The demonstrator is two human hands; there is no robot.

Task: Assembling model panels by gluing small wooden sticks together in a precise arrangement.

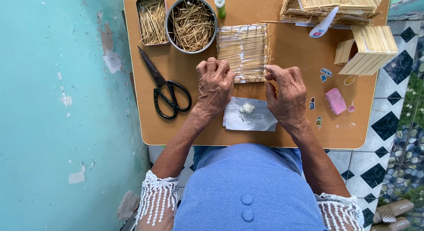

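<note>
A flat mat of glued thin wooden sticks [244,49] lies mid-table. My left hand [215,85] rests with curled fingers on the mat's near left edge. My right hand [287,94] is at the near right corner, thumb and fingers pinched together; whether a stick is between them I cannot tell. Just in front of both hands lies a white paper [247,118] with a blob of white glue on it.
Black scissors [165,87] lie left of my hands. A rectangular tin [152,20] and a round metal bowl [191,23] hold loose sticks. A green glue tube [220,5], stick-built pieces [369,50] [331,6], a white glue bottle [322,24] and a pink block [336,101] sit around the small wooden table [300,134].
</note>
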